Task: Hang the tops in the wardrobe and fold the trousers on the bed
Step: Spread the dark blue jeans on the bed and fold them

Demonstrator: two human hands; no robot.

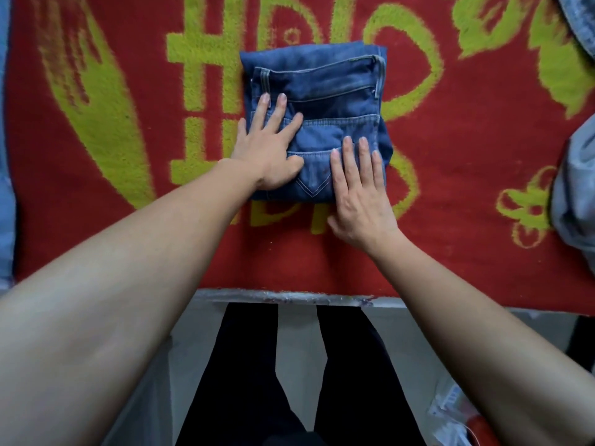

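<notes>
A pale blue garment [4, 156] lies at the left edge of the bed. A red blanket [467, 140] with a yellow-green pattern covers the bed. The left hand [270, 149] lies flat on the left part of the jeans [322, 91], fingers straight and spread, gripping nothing. The jeans sit folded into a compact square at the centre of the blanket, back pocket up. The right hand [360, 194] lies flat on the near right corner, fingers straight, palm partly over the blanket. Grey-blue cloth [576, 188] lies at the right edge, well apart from the jeans.
</notes>
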